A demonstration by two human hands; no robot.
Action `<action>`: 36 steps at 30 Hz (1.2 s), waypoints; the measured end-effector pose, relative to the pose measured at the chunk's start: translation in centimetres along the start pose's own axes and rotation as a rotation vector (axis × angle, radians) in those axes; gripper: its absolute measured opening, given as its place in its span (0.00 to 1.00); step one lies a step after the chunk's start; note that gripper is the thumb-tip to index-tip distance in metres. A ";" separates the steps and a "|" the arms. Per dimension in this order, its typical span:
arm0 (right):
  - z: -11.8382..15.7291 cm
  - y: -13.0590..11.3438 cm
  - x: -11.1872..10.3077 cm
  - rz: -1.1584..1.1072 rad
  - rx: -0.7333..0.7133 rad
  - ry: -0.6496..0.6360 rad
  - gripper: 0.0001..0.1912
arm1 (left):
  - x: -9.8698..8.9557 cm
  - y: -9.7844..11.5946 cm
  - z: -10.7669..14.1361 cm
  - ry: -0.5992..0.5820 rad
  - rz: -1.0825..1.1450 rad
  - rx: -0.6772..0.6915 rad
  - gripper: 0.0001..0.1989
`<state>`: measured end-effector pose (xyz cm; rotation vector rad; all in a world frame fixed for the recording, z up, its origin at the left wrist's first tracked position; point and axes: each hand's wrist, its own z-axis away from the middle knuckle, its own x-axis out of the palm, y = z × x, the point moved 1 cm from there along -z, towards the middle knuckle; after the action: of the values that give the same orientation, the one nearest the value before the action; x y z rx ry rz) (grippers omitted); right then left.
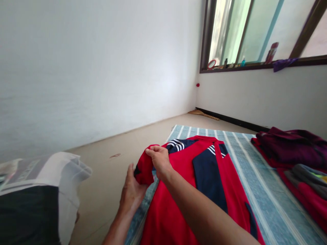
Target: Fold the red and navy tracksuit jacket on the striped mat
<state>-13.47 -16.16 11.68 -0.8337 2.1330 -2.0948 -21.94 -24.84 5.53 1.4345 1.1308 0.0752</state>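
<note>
A red jacket (176, 197) with navy panels and white stripes lies spread on a striped blue mat. One sleeve, folded across its front, is navy with white stripes at the shoulder. The other sleeve (145, 170) is lifted off the left edge in both my hands. Between thumb and fingers, my right hand (160, 160) pinches the red cloth at its top. Lower and to the left, my left hand (134, 192) grips the same sleeve from the side, its thumb up and its fingers partly hidden by the cloth.
The striped mat (242, 153) covers the floor under the jacket. To the right are stacked folded clothes (293, 146). A white translucent bag (68, 190) with dark contents stands at the left. A small loop (115, 156) lies on the floor near the wall.
</note>
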 end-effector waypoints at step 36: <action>-10.7 5.2 -19.7 1.621 -0.106 0.051 0.16 | -2.4 8.5 -22.0 0.136 1.174 -0.244 0.16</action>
<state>-2.58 1.13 1.12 0.8008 1.7114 -1.0375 -32.40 -8.54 19.13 1.6984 0.2285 1.1001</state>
